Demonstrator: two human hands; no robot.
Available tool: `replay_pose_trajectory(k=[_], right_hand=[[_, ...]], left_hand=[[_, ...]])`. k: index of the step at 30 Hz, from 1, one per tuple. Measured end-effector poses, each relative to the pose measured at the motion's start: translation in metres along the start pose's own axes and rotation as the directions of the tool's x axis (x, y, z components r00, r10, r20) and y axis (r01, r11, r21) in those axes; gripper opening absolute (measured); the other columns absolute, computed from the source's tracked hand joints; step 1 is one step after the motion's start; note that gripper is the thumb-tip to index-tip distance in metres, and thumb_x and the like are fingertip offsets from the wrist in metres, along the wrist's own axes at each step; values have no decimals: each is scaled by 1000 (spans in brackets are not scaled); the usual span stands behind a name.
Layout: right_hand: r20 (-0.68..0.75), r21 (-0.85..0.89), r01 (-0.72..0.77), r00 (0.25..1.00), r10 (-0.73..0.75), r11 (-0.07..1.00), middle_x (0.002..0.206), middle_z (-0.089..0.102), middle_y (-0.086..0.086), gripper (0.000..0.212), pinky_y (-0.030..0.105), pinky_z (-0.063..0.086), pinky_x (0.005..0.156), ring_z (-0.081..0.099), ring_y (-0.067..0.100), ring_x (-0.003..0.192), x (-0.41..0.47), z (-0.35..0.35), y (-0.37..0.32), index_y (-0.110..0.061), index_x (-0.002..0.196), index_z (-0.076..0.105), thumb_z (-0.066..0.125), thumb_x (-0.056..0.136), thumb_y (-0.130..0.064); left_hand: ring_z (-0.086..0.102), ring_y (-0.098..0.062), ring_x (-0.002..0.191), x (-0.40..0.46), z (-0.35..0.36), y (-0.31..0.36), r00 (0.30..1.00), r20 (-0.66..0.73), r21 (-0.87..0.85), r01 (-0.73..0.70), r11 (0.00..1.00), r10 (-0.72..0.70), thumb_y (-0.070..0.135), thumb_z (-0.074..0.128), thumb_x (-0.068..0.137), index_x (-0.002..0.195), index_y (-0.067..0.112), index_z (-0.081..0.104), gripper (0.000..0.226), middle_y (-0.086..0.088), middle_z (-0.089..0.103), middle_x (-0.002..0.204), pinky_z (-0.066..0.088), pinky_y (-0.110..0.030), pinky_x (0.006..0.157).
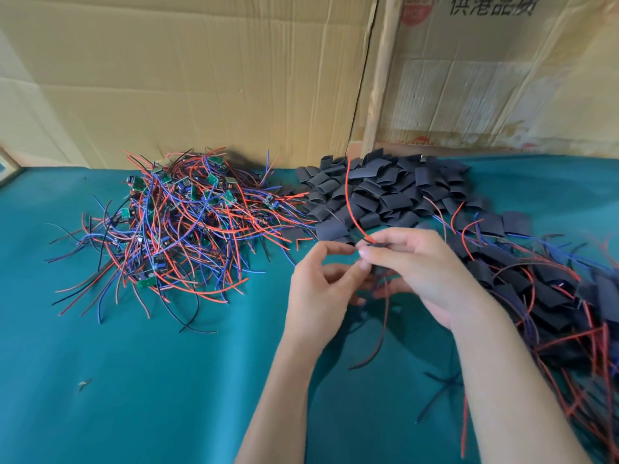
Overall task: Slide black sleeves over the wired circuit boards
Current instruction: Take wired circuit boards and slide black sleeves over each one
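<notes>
A tangled heap of small green circuit boards with red, blue and black wires (181, 226) lies on the left of the teal cloth. A pile of flat black sleeves (378, 192) sits at the back centre. My left hand (318, 293) and my right hand (418, 269) meet above the cloth, pinching one small black sleeve (376, 259) between the fingertips. A red wire (350, 202) rises from it and dark wires hang below. The board inside is hidden by my fingers.
Sleeved boards with trailing wires (542, 296) are heaped along the right edge. Cardboard sheets (201, 78) and a wooden post (382, 75) stand behind the teal-covered table (134, 380). A small scrap (83, 385) lies near the front left.
</notes>
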State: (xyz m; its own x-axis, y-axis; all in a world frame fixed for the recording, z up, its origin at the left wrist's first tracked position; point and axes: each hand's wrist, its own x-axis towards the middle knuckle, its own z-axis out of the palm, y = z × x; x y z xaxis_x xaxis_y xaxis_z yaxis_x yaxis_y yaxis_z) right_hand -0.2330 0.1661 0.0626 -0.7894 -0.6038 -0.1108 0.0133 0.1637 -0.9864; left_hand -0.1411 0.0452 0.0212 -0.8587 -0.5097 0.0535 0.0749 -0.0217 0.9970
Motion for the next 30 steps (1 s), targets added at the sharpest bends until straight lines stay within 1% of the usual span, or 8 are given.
replay_pose_trajectory(k=[3, 6, 10, 14, 16, 20, 26, 30], right_hand=[[-183, -216, -59, 983, 19, 975, 68, 74, 5, 6, 19, 45, 45, 65, 12, 55, -4, -33, -10, -19, 80, 79, 78, 84, -15], [-333, -606, -204, 943, -13, 769, 80, 78, -7, 8, 34, 57, 83, 72, 17, 85, -17, -77, -24, -38, 76, 78, 83, 72, -34], [-505, -637, -218, 843, -186, 739, 103, 76, 0, 28, 43, 52, 96, 68, 28, 105, -32, -78, -42, -33, 86, 73, 81, 65, -49], [-274, -713, -1, 921, -276, 702, 92, 70, -12, 26, 24, 40, 76, 64, 14, 89, -9, -22, -39, -38, 104, 75, 75, 79, -39], [-94, -768, 80, 967, -236, 635, 121, 67, -6, 38, 22, 40, 93, 59, 17, 116, 9, 13, -18, -34, 125, 69, 70, 87, -36], [-33, -890, 13, 995, -93, 456, 166, 28, 6, 58, 38, 16, 121, 20, 33, 152, 26, 48, 27, -30, 154, 41, 55, 100, -47], [-119, -803, 65, 957, -265, 593, 131, 58, -4, 35, 35, 41, 104, 52, 22, 126, 29, 43, 34, -25, 125, 69, 71, 91, -33], [-89, -788, 78, 967, -238, 611, 134, 56, -2, 26, 41, 30, 117, 47, 22, 132, 30, 43, 36, -23, 118, 66, 69, 92, -27]], left_hand=[[69, -19, 65, 3, -7, -2, 964, -247, 234, -38, 971, 98, 16, 65, 95, 88, 19, 67, 8, 0, 71, 71, 57, -37, 63], [63, -22, 91, 5, -22, -1, 861, -443, 527, 26, 849, 249, 7, 61, 88, 105, 19, 67, 22, 0, 66, 98, 49, -41, 89], [46, -32, 124, 9, -28, -2, 916, -358, 701, 135, 700, 182, 12, 61, 88, 141, 16, 54, 54, -10, 49, 142, 31, -35, 108], [41, -35, 121, 9, -26, -5, 955, -240, 851, 122, 511, 171, 19, 56, 90, 143, 14, 50, 54, -7, 44, 152, 25, -33, 107], [42, -34, 114, 8, -25, -6, 957, -222, 879, 114, 463, 186, 19, 54, 89, 136, 12, 55, 48, -6, 49, 147, 28, -35, 105], [42, -33, 110, 8, -26, -8, 933, -290, 832, 135, 538, 213, 13, 58, 87, 123, 6, 66, 37, -14, 54, 124, 33, -37, 101], [54, -33, 103, 11, -28, -7, 916, -358, 735, 157, 660, 181, 7, 60, 86, 103, 6, 74, 21, -12, 60, 104, 42, -37, 92], [52, -31, 104, 11, -27, -9, 913, -360, 731, 147, 666, 193, 9, 60, 87, 103, 8, 73, 20, -10, 60, 105, 41, -35, 92]])
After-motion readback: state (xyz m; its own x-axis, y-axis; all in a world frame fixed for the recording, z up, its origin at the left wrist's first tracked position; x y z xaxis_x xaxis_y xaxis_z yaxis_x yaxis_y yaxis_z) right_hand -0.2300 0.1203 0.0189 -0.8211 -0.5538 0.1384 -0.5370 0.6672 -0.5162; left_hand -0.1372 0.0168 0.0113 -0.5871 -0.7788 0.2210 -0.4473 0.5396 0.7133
